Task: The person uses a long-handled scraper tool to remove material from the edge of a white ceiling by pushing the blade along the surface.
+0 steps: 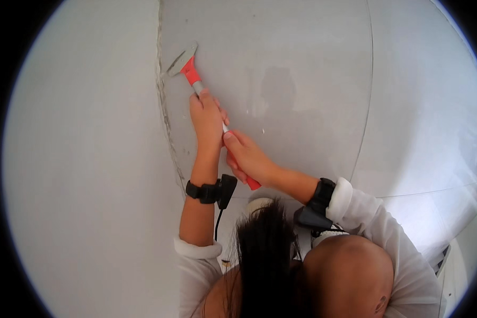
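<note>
A long-handled scraper (190,69) with a red head, a flat metal blade and a pale shaft slants across the tiled floor. Its blade points up and left, close to the rough joint where the floor meets the white wall. My left hand (206,116) is closed round the shaft below the red head. Lower down, my right hand (249,156) wraps round the red grip, whose end sticks out below the fingers. Whether the blade's edge touches the floor or the joint, I cannot tell.
A plain white wall (90,159) fills the left side. Along its foot runs a ragged joint (163,100) with crumbs beside it. Grey glossy floor tiles (312,63) with thin dark seams spread to the right. Black wrist straps (204,191) with a cable sit on my forearms. My bent knees are close below.
</note>
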A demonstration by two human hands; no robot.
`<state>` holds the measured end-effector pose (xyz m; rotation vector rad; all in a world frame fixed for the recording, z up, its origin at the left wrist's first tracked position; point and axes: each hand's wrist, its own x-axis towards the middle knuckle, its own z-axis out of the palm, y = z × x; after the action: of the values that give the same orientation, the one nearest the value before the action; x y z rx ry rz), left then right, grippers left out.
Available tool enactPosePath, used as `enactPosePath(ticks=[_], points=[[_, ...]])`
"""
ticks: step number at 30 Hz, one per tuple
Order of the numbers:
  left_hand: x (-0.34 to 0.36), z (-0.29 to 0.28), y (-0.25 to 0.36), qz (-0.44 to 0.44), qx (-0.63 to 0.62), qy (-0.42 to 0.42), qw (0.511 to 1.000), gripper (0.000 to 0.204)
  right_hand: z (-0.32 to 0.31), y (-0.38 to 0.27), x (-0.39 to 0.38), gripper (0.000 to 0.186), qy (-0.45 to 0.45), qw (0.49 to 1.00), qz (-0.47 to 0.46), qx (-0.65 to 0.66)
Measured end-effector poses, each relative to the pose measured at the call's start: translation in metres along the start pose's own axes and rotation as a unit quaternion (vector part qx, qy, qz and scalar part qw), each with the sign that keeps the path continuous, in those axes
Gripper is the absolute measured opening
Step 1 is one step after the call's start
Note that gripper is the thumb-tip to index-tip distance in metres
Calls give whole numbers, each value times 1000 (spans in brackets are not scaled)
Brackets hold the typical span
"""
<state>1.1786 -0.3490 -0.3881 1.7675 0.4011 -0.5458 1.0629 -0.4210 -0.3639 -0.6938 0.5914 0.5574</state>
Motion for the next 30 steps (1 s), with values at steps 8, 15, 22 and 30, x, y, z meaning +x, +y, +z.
enactPosePath(ticks=[8,15,22,30], points=[[2,-6,-8,-16,-10,12,1000,34,4,7,9,35,8,1000,-15,-17],[38,-13,4,23,36,4,999,35,14,-3,42,36,1,999,-48,6],[15,-13,-4,-20,-59,22,998,27,7,7,21,37,-6,999,-24,-20],[-10,-14,13,-74,-160,-105,979,24,-16,-4,-27,29,-16,999,-46,-15]])
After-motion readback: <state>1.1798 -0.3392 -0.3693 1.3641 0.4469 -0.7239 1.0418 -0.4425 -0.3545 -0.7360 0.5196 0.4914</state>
